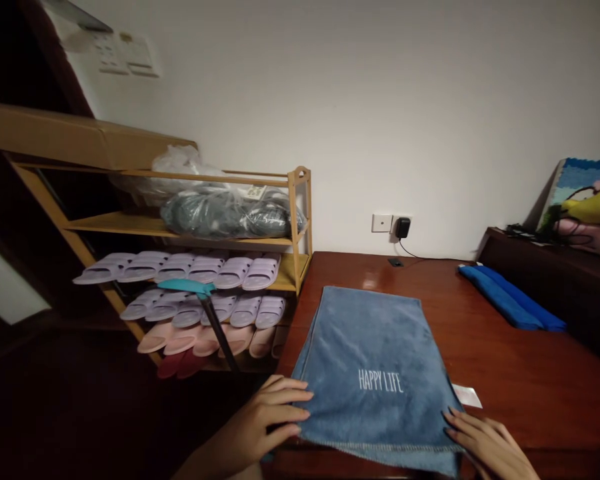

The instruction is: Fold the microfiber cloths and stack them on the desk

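Note:
A blue towel (370, 333) with "HAPPY LIFE" in white letters lies folded on the reddish-brown wooden table top (520, 373). Its layers sit slightly uneven at the near hem and along the left side. At the near left edge, my left hand (267, 417) touches the cloth with its fingers stretched out and apart. My right hand (487, 440) rests on the near right corner, fingers extended over the edge; its thumb is hidden. A white label (467, 396) sticks out from under the towel's right side.
Folded bright-blue cloths (515, 300) lie at the table's right. A black plug adapter (403, 227) sits in the wall socket, its cable trailing right. Leftward stands a wooden shoe rack (300, 220) with several slippers (263, 270), plus a teal-topped handle (187, 286) before it.

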Tool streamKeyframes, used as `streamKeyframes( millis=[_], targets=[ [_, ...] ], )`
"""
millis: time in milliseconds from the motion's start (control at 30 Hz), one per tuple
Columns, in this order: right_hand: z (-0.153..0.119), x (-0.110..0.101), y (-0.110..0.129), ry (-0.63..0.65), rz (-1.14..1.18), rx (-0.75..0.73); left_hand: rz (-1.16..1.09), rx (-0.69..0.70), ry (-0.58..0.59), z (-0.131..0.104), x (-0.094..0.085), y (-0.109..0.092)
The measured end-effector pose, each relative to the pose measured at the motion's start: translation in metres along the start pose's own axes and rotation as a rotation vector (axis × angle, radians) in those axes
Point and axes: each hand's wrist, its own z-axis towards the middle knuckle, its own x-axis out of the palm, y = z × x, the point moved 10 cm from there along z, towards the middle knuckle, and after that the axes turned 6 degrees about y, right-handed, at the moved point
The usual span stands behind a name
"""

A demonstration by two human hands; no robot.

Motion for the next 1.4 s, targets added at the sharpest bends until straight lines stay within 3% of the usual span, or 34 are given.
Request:
streamKeyframes(
  millis=[133, 333, 767, 1000, 1133, 1300, 1400],
  targets=[
    [0.007, -0.01, 0.001, -0.024, 0.001, 0.011, 0.009, -0.059, -0.082, -0.004, -0.008, 0.003],
    [-0.008, 0.004, -0.003, -0.083, 0.031, 0.044, 0.09, 0.015, -0.038, -0.015, 0.0, -0.012],
    [-0.031, 0.025, -0.01, 0.111, -0.021, 0.147, 0.208, 0.109, -0.206, -0.021, 0.003, -0.027],
    [-0.009, 0.005, -0.01, 0.097, 0.041, 0.077, 0.166, 0.139, -0.217, -0.012, -0.018, -0.013],
    [-0.005, -0.011, -0.014, 0.046, 0.064, 0.162, 0.162, 0.154, -0.239, -0.014, -0.025, -0.009],
    [-0.003, -0.005, 0.02, 0.076, -0.042, 0.021, 0.196, 0.086, -0.198, -0.033, -0.015, -0.005],
    [-0.006, -0.003, 0.024, 0.096, -0.005, 0.042, 0.21, 0.078, -0.14, -0.037, -0.015, -0.013]
  ],
)
